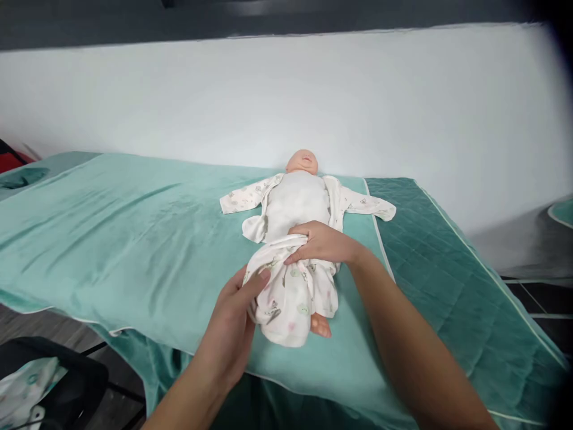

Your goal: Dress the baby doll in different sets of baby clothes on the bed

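A baby doll (297,200) lies on its back on the green-covered bed, its head toward the wall. It wears a white printed jacket (244,199), open at the front, and printed baby trousers (286,304). My left hand (235,316) grips the trousers at the side of one leg, thumb on top. At the waist, my right hand (320,243) pinches the trousers' waistband between thumb and fingers. One bare doll foot (320,325) pokes out of a trouser leg; the other foot is hidden by cloth.
A light green sheet (134,239) covers the bed, with a darker quilted cover (447,269) to the right. Behind stands a white wall (268,95). At lower left a black chair (80,370) holds a printed cloth (27,388).
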`<action>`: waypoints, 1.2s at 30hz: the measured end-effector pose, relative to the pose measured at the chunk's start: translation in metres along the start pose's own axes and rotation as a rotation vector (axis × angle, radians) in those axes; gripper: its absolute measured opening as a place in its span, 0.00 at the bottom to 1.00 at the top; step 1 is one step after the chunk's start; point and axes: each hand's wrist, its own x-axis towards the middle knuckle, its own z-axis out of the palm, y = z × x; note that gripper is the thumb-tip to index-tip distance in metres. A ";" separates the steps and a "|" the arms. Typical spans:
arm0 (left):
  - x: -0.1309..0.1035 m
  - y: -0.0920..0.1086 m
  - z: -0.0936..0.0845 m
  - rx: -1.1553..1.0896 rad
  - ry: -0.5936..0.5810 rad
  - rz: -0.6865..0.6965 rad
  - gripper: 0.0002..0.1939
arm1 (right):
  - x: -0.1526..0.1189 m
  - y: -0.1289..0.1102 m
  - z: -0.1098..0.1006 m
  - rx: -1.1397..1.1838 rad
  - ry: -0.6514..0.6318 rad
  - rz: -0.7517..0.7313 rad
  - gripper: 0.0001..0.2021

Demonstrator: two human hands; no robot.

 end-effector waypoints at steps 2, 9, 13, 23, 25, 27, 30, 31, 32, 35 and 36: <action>-0.020 -0.004 0.005 -0.015 0.057 -0.015 0.23 | 0.001 0.001 0.002 -0.073 -0.038 0.001 0.11; -0.064 -0.025 0.022 -0.216 0.163 -0.014 0.21 | 0.000 0.002 0.006 -0.269 -0.151 -0.048 0.05; -0.063 -0.052 0.013 -0.267 0.268 -0.013 0.18 | 0.000 0.000 0.007 -0.350 -0.180 -0.070 0.07; -0.075 -0.050 0.013 -0.264 0.338 -0.053 0.13 | -0.003 -0.003 0.011 -0.396 -0.166 -0.058 0.08; -0.082 -0.053 0.018 -0.272 0.342 -0.067 0.14 | -0.005 -0.006 0.010 -0.399 -0.200 -0.079 0.09; -0.086 -0.059 0.024 -0.283 0.362 -0.076 0.14 | -0.006 -0.007 0.008 -0.402 -0.225 -0.085 0.11; -0.088 -0.069 0.033 -0.297 0.394 -0.096 0.16 | -0.008 -0.007 0.007 -0.384 -0.240 -0.075 0.11; -0.087 -0.072 0.035 -0.293 0.397 -0.094 0.17 | -0.009 -0.006 0.007 -0.378 -0.239 -0.073 0.11; -0.086 -0.075 0.036 -0.284 0.396 -0.087 0.17 | -0.009 -0.006 0.007 -0.376 -0.235 -0.073 0.11; -0.081 -0.086 0.029 -0.204 0.392 -0.050 0.17 | -0.009 -0.004 0.009 -0.414 -0.205 -0.072 0.09; -0.079 -0.089 0.023 -0.149 0.392 -0.035 0.17 | -0.009 -0.004 0.010 -0.440 -0.195 -0.068 0.09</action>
